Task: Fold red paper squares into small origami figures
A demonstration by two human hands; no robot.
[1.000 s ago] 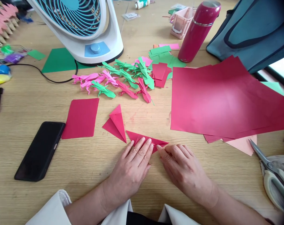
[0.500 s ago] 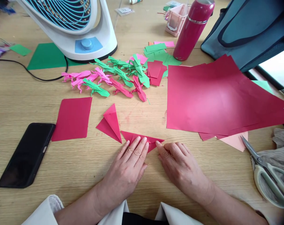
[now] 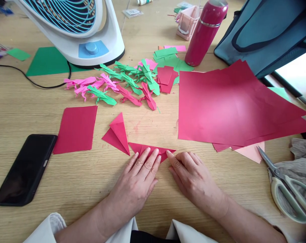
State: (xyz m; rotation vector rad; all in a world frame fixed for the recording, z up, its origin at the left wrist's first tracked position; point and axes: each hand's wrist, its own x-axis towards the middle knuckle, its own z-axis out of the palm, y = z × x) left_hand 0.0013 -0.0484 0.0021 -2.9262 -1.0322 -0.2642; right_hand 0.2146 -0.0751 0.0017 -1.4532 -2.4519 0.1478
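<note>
The folded red paper point(image 3: 163, 155) lies flat, long axis running left to right, its right point slightly nearer the person. The wood-grain tabletop point(image 3: 92, 179) carries a fan point(image 3: 104, 45) at far left and a blue bag point(image 3: 264, 33) at far right. The paper lies beneath the extended fingers of the left hand point(image 3: 135, 184). The right hand point(image 3: 190, 173) is curled, index fingertip at the right point; whether it pinches cannot be determined.
</note>
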